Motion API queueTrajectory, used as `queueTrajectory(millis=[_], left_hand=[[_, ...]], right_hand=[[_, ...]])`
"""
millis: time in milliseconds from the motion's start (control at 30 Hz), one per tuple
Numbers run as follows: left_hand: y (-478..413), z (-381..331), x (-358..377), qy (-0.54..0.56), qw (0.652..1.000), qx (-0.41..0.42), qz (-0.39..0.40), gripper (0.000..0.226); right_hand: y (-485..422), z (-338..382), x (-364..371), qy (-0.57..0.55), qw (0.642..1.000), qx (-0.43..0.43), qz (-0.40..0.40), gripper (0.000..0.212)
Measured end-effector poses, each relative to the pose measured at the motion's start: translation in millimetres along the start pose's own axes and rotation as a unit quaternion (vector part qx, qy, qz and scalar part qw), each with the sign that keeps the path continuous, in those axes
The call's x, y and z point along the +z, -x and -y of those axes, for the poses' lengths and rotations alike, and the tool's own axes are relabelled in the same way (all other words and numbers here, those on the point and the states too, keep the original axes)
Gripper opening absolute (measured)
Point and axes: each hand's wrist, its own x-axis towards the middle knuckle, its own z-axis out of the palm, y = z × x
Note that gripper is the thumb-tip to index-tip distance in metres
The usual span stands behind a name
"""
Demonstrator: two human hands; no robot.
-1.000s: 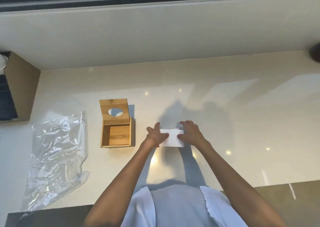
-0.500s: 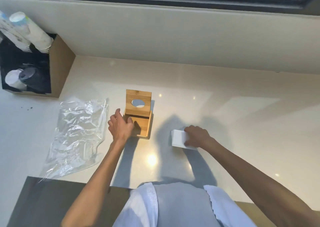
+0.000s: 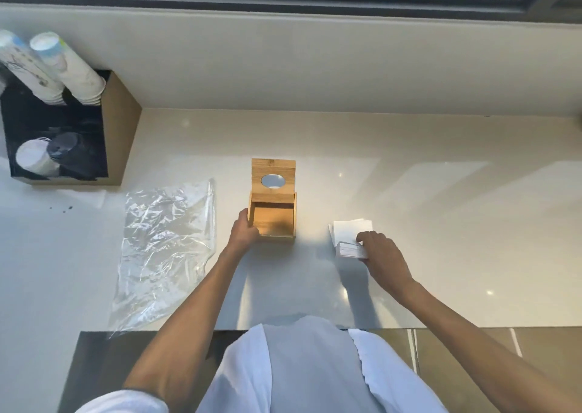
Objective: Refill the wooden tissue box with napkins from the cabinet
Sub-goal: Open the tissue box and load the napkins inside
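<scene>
The wooden tissue box stood mid-counter with its lid tipped up at the far side. The left hand curled around the box's near-left corner, thumb at the rim. To the right, the right hand pinched the near edge of the white napkins, fingers bent together.

Counter: box, napkins, wrapper
</scene>
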Motion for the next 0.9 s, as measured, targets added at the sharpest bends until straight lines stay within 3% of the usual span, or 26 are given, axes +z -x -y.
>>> queueTrajectory(millis=[33,100,167,233,300,367,433,567,700,767,900], left_hand=[[3.5,-0.3,-2.0,0.004,1.000,0.005,0.009,0.051],[8.3,-1.6,-5.5,0.004,1.000,0.015,0.027,0.048],[7.2,-0.2,-8.2,0.001,0.999,0.021,0.042,0.049],[4.4,1.6,-11.8,-0.003,0.998,0.031,0.056,0.051],[1.5,2.6,-15.7,-0.005,0.997,0.028,0.069,0.052],[0.1,3.8,-19.0,-0.003,0.996,0.024,0.084,0.051],[-4.5,5.7,-21.2,0.004,0.995,0.015,0.095,0.050],[-15.0,12.5,-26.1,0.023,0.992,0.014,0.124,0.052],[-2.2,3.4,-41.6,0.074,0.981,0.025,0.179,0.063],[1.2,1.7,-47.6,0.086,0.973,0.036,0.210,0.063],[1.9,11.4,-56.1,0.075,0.967,0.058,0.237,0.055]], right_hand=[[13.9,8.9,0.4,-0.012,1.000,0.008,-0.002,0.039],[41.5,31.1,6.6,-0.087,0.993,0.084,0.003,0.016],[60.9,51.9,25.8,-0.116,0.990,0.082,0.011,0.033],[75.0,63.2,49.0,-0.058,0.997,0.055,0.024,0.028],[83.2,66.6,64.6,-0.069,0.990,0.120,0.038,0.032],[82.6,68.0,72.3,-0.024,0.997,0.071,0.002,0.046],[78.0,70.1,61.5,-0.024,0.998,0.044,0.026,0.051],[35.0,76.7,9.2,-0.164,0.984,0.067,0.025,0.031],[-54.8,112.9,-61.1,-0.350,0.935,0.041,0.029,0.026],[-94.8,140.3,-75.3,-0.334,0.940,-0.002,0.067,0.026],[-138.9,178.1,-55.6,-0.195,0.967,-0.048,0.156,0.035]])
